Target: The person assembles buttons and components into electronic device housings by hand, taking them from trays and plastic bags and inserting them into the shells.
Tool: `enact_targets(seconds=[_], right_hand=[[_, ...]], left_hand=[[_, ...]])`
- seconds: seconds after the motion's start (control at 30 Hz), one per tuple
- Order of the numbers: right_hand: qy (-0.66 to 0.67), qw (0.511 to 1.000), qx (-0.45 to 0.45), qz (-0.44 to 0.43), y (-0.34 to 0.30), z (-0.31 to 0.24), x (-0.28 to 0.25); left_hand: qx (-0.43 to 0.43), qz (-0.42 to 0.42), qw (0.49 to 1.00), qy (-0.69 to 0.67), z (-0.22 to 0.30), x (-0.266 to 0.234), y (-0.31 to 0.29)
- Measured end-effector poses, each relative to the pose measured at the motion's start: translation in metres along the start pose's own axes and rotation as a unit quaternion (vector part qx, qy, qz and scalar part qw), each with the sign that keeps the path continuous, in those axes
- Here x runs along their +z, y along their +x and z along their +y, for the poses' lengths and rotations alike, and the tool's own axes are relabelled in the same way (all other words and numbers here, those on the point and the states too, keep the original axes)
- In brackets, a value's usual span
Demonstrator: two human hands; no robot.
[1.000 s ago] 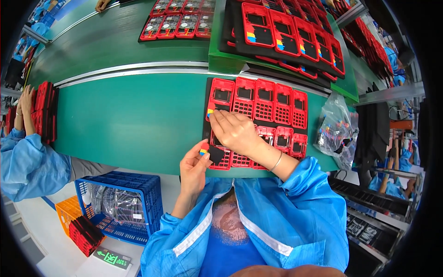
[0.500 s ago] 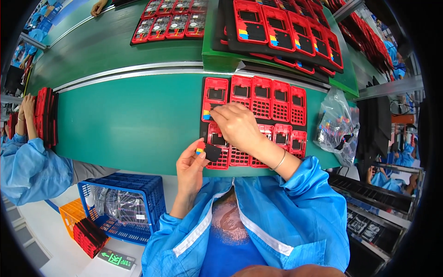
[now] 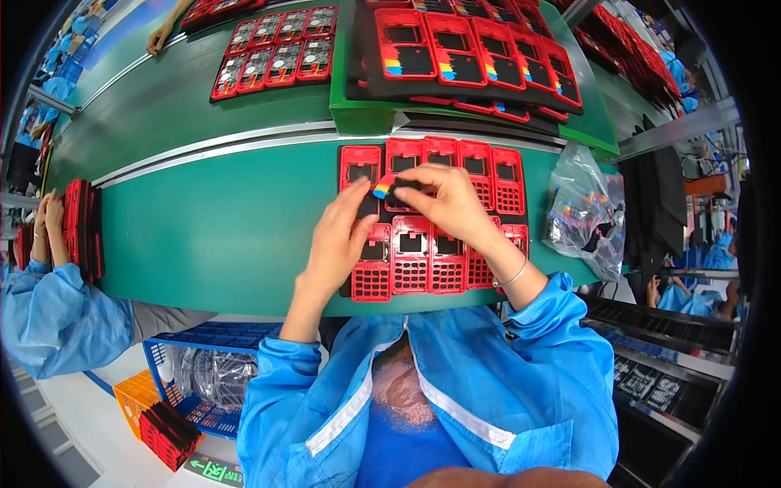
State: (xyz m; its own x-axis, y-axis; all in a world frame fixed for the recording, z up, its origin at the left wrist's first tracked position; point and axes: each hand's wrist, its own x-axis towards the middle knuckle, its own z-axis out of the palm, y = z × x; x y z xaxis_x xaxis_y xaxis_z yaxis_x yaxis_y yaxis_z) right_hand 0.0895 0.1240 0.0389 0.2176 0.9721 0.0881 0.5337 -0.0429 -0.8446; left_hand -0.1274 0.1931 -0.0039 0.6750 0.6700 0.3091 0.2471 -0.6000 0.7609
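Red plastic handset housings (image 3: 482, 150) lie in two rows on a black tray (image 3: 346, 213), each with a window, most with a grid of key holes. My right hand (image 3: 447, 199) pinches a black rubber keypad with red, yellow and blue keys (image 3: 381, 190) above the second housing of the far row. My left hand (image 3: 332, 236) reaches over the leftmost far housing (image 3: 359, 154), its fingers stretched out and its thumb apart. Whatever lies in the lower part of that housing is hidden by my left fingers.
A clear plastic bag of coloured keypads (image 3: 582, 215) lies at the right. Filled trays of red housings (image 3: 403, 41) are stacked on a green platform beyond. On the left, a co-worker's hands (image 3: 50, 215) touch stacked trays (image 3: 79, 220). A blue crate (image 3: 195, 407) stands below the table.
The keypad from my left hand is now in my right hand. My left hand has moved up onto the leftmost far housing, and my right hand has shifted to the right.
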Motion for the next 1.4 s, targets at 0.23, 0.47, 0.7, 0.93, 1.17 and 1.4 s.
enact_targets(seconds=[0.23,0.47,0.7,0.93,1.17,1.4], right_hand=[[-0.054,0.998,0.014,0.001,0.0,0.009,-0.008],[-0.267,0.952,-0.127,0.082,-0.01,0.027,0.018],[-0.211,0.97,-0.095,0.073,-0.015,0.04,0.004],[-0.049,0.992,-0.104,0.061,-0.059,0.02,-0.056],[-0.11,0.934,0.136,0.311,-0.197,0.055,-0.209],[-0.33,0.869,0.281,0.24,-0.206,0.109,-0.244]], left_hand=[[0.084,-0.145,0.948,0.269,-0.014,0.002,-0.002],[0.081,-0.16,0.927,0.329,-0.008,0.007,-0.003],[0.071,-0.105,0.954,0.27,0.015,0.017,0.016],[0.122,-0.186,0.943,0.249,0.02,0.051,0.029],[0.141,-0.166,0.932,0.291,0.032,0.058,0.031],[0.109,-0.149,0.933,0.31,0.034,0.07,0.024]])
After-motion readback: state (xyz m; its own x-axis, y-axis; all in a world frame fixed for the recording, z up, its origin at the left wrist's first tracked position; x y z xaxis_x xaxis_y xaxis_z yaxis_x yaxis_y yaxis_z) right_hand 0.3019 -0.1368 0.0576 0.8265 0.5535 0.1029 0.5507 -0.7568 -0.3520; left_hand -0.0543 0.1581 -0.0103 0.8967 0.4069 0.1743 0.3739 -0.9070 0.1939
